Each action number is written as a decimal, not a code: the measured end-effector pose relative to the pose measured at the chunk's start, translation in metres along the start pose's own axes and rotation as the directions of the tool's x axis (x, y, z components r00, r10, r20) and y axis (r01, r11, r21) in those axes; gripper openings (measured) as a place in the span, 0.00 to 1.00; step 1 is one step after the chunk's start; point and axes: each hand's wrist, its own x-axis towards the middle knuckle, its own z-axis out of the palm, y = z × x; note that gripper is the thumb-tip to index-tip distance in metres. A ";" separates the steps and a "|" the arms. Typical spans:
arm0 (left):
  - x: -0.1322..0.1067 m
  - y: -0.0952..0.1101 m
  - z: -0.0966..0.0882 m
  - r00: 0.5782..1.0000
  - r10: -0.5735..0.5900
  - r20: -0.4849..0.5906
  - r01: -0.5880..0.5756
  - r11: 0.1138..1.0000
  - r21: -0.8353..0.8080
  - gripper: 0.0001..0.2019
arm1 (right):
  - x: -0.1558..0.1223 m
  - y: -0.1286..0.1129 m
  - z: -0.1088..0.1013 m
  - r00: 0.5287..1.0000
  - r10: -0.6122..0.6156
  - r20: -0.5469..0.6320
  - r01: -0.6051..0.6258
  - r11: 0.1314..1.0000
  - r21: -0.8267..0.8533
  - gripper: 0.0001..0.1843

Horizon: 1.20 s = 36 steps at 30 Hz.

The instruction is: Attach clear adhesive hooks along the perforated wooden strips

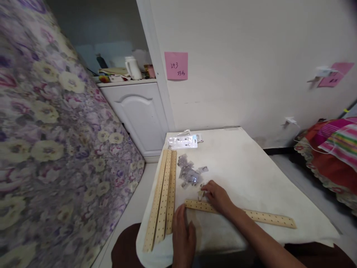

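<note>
A perforated wooden strip lies across the near part of the table, passing beneath my right forearm. My right hand is above it, thumb and fingers pinched at a small pale item, too small to identify. My left hand rests by the strip's left end, fingers stretched forward and thumb apart, holding nothing. Beyond my hands is a pile of small clear plastic packets with little metal pieces inside. One separate packet lies right of the pile.
Three more perforated wooden strips lie lengthwise along the table's left side. Flat clear packaging is at the far left corner of the cloth-covered table. A floral curtain hangs at left; a white wall stands behind.
</note>
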 end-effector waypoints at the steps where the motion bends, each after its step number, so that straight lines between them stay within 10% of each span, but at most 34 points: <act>1: 0.000 0.000 0.000 1.000 -0.003 0.002 0.003 1.000 -0.015 0.25 | 0.001 0.000 0.001 1.000 -0.023 0.021 0.024 0.999 -0.029 0.16; 12: -0.002 -0.001 -0.001 1.000 0.000 0.011 0.001 0.997 -0.077 0.26 | 0.009 -0.001 -0.013 0.986 -0.122 0.111 0.121 0.992 0.016 0.14; 24: 0.007 0.023 -0.023 0.994 -0.101 0.028 0.105 0.939 -0.329 0.15 | -0.011 -0.013 -0.007 0.991 0.105 -0.081 -0.080 0.960 0.268 0.03; 27: 0.016 0.042 -0.027 0.958 -0.227 0.176 0.286 0.810 -0.512 0.14 | -0.018 -0.028 -0.005 0.988 0.139 -0.072 -0.107 0.937 0.332 0.04; 31: 0.027 0.063 -0.019 0.851 -0.367 0.376 0.514 0.426 -0.745 0.17 | -0.031 -0.052 0.000 0.988 0.063 -0.138 -0.019 0.954 0.299 0.03; 36: 0.029 0.079 -0.013 0.803 -0.345 0.485 0.508 -0.027 -0.861 0.15 | -0.046 -0.068 0.004 0.974 -0.160 -0.162 0.179 0.978 0.110 0.09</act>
